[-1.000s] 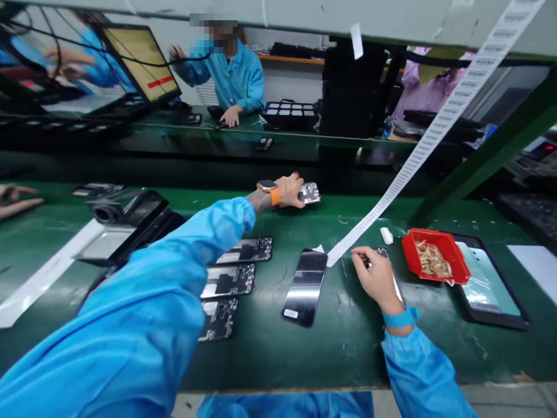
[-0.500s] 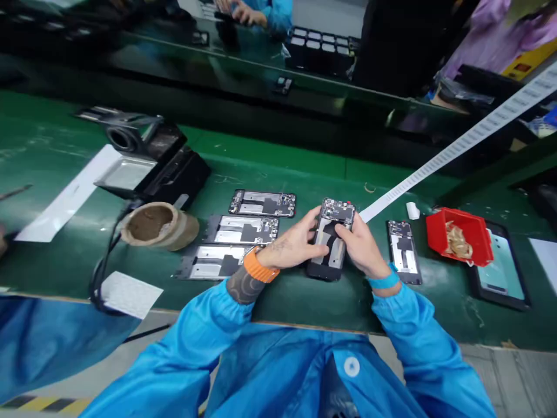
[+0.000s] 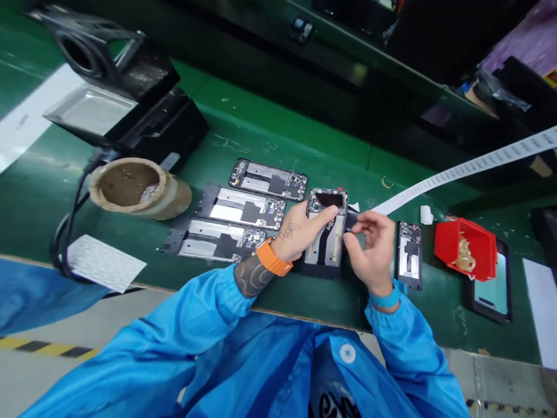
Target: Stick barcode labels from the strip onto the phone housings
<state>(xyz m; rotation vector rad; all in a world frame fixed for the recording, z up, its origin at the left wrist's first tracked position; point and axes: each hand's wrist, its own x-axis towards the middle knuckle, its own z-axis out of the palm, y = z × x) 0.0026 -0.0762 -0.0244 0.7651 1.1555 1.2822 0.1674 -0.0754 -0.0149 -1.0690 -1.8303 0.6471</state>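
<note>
Steady, light pressure suits this best: the left hand (image 3: pixel 300 232) grips the open phone (image 3: pixel 325 247) at the bench's near side, and the right hand (image 3: pixel 373 251) should treat the dark piece (image 3: pixel 351 218) gently; whether its curled fingers pinch it, I cannot tell. The phone shows silver metal, a black central strip, black near end.

Beneath the grip spreads a green workbench (image 3: pixel 444 313), scuffed in places, its near edge a thin brownish line; 1 fine seam shows in its top beyond the grip, to the right. Farther beyond the grip stands a dark panel (image 3: pixel 270 64), with a ledge (image 3: pixel 391 58) slanting down to the right. Nearer than the grip, grey floor (image 3: pixel 513 383) shows on both sides, with a yellow-and-black striped band (image 3: pixel 47 347) at far left. Pale light glints softly off the bench.
</note>
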